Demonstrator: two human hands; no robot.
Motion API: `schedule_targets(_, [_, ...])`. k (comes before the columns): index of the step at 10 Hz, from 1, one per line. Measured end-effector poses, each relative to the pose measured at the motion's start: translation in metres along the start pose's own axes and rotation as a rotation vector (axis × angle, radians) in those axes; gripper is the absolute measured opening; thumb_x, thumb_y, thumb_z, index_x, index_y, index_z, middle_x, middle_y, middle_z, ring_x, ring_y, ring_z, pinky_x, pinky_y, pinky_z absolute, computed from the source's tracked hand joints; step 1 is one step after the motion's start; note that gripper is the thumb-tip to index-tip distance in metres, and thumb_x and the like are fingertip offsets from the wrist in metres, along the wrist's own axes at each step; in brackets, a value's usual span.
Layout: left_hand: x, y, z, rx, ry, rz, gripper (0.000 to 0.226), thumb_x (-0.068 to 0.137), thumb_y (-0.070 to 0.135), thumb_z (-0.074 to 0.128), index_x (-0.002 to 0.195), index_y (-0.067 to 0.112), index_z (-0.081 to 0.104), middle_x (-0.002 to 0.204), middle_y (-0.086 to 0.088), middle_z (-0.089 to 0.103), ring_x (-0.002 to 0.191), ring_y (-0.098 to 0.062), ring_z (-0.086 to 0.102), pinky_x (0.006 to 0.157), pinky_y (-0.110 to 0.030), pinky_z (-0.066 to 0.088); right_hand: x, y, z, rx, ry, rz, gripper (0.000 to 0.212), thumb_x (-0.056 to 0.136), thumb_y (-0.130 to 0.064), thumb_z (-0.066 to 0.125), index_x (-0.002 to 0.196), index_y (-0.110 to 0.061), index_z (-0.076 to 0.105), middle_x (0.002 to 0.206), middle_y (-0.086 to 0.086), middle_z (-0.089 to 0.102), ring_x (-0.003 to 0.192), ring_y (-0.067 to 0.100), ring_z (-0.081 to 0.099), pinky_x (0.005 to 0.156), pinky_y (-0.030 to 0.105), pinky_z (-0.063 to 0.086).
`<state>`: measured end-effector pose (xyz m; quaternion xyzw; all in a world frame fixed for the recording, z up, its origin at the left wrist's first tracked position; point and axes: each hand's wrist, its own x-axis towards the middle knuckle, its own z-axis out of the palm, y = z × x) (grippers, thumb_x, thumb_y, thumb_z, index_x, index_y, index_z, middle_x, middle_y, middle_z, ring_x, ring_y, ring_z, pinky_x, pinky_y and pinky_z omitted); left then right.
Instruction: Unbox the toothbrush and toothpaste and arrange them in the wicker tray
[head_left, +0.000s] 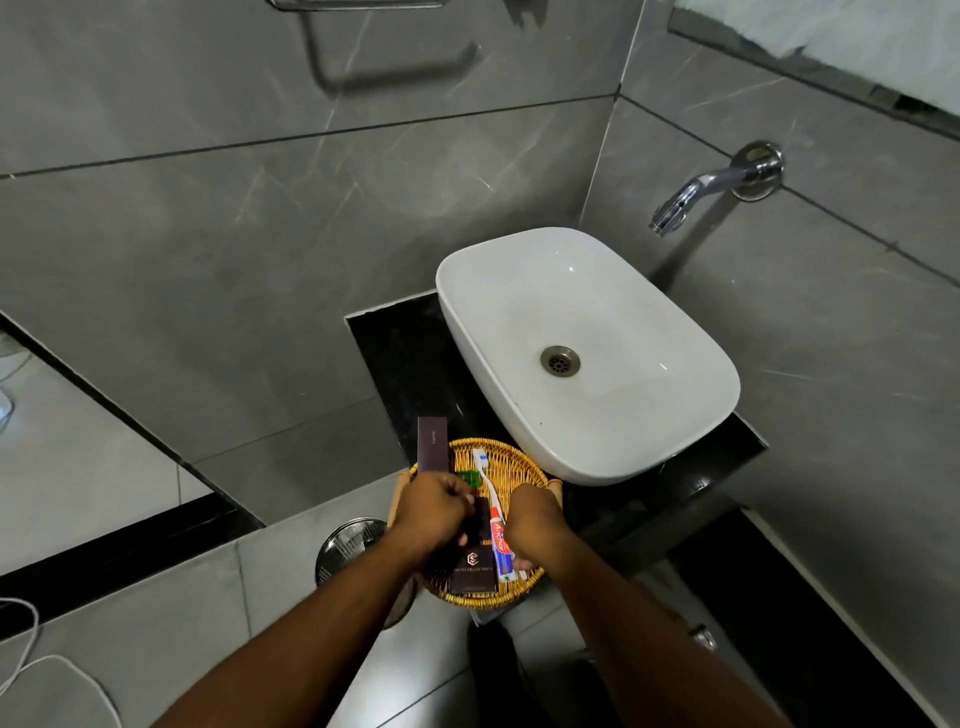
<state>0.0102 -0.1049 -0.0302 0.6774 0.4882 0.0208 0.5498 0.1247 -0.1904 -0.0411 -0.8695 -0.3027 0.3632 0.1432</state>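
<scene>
A round wicker tray (511, 460) sits on the black counter beside the sink. In it lie a white toothbrush (484, 470) and a red-and-white toothpaste tube (500, 543), side by side. A dark box with a gold logo (471, 569) rests at the tray's near side. My left hand (434, 512) is closed around a small dark box over the tray. My right hand (532, 519) is curled with its fingers touching the toothpaste tube; whether it grips the tube is unclear. A green item (470, 476) peeks out beyond my left hand.
A tall dark box (432, 446) stands at the tray's far left edge. The white basin (582, 353) sits right of the tray, with a chrome tap (711, 189) on the wall. A steel bin lid (349, 540) lies below left, on the floor.
</scene>
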Motion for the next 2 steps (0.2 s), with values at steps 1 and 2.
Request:
schedule_targets(1, [0.0042,-0.0022,-0.0103,0.043,0.037,0.046,0.018,0.09,0.014,0.061,0.076,0.022,0.067,0.08,-0.006,0.072,0.055,-0.018,0.064,0.057,-0.029,0.055,0.0005,0.001,0.0043,-0.01,-0.046,-0.004,0.029,0.093,-0.011,0.049,0.117,0.003,0.059,0.077,0.002,0.056,0.07,-0.01,0.063,0.069,-0.001,0.043])
schedule_targets(2, [0.0,-0.0093,-0.0167,0.122,0.065,0.081,0.009,0.09,0.017,0.061,0.09,0.016,0.071,0.088,-0.005,0.073,0.075,-0.023,0.071,0.074,-0.038,0.06,-0.001,0.0014,0.0022,-0.124,0.061,0.048,0.011,0.086,-0.024,0.063,0.085,-0.013,0.064,0.097,0.004,0.066,0.11,0.023,0.061,0.097,0.029,0.037])
